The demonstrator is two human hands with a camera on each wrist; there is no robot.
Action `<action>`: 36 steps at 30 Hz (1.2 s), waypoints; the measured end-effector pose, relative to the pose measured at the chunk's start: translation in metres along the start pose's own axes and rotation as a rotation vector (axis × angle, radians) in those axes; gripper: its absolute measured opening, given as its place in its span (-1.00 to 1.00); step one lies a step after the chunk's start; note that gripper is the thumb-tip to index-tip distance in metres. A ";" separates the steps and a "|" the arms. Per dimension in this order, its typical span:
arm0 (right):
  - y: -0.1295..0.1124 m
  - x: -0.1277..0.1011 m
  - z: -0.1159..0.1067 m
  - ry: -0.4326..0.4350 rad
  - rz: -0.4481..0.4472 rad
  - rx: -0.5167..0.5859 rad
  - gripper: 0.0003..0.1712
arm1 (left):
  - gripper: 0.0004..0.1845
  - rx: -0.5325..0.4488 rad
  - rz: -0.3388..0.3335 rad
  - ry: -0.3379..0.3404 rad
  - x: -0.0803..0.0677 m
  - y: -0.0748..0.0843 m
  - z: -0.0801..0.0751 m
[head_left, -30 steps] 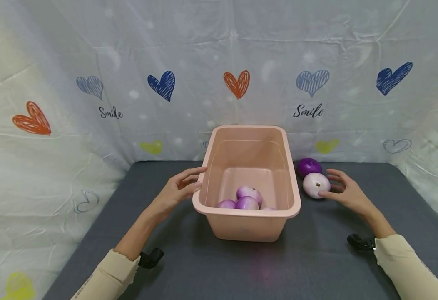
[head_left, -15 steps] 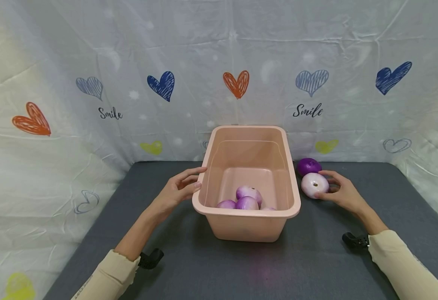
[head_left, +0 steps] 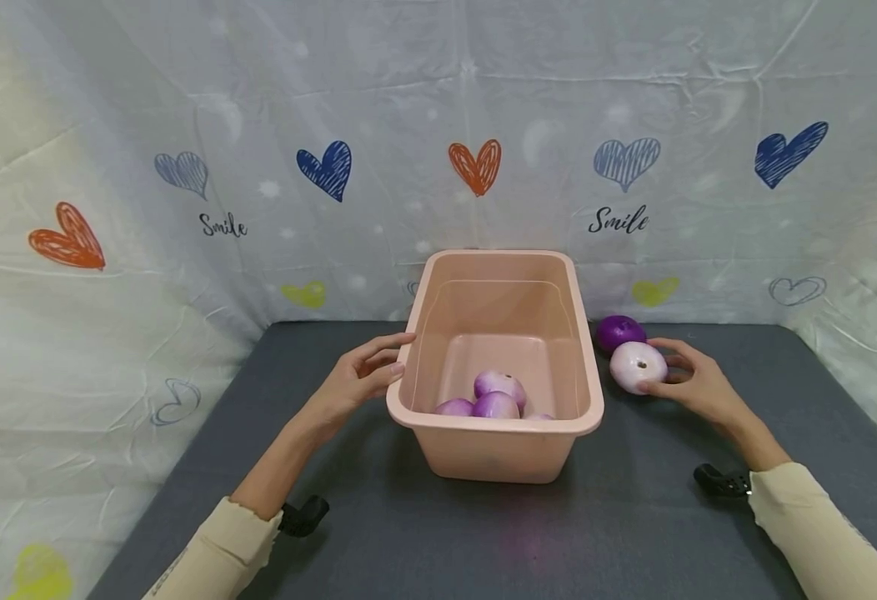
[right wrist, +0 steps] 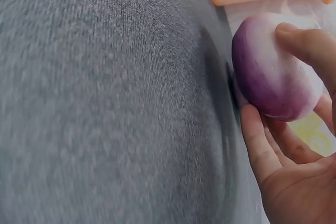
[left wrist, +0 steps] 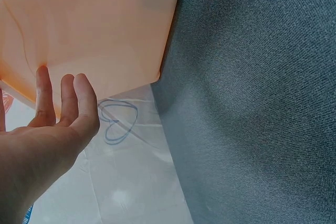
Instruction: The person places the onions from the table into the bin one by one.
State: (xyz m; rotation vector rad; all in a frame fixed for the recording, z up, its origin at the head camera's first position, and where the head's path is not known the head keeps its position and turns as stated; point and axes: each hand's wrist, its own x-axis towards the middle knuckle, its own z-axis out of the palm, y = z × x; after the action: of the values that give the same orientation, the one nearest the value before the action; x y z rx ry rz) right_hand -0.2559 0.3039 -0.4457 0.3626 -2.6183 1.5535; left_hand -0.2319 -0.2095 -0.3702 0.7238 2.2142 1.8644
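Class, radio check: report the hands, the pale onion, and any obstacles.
Right hand grips pale onion on the mat. Left hand open against pink tub wall. Dark purple onion just behind; tub rim in the way.

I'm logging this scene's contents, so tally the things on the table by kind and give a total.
Pale purple-and-white onions: 4, with 3 visible in the bin and 1 gripped by the right hand
Dark purple onion: 1
Pink plastic bin: 1
Total: 6

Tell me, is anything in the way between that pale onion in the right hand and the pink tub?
Only the tub's own right wall stands between them. The pale onion, gripped by the right hand, lies just outside it, with the dark purple onion behind.
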 end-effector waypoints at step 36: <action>-0.044 -0.006 -0.035 -0.022 -0.069 0.207 -0.24 | -0.46 0.006 0.005 0.010 0.004 0.000 -0.003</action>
State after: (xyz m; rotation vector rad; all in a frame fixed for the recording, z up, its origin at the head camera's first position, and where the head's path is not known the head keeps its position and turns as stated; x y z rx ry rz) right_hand -0.2415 0.3159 -0.3924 0.4818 -2.4380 1.8109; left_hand -0.2365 -0.2103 -0.3690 0.7235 2.2275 1.8685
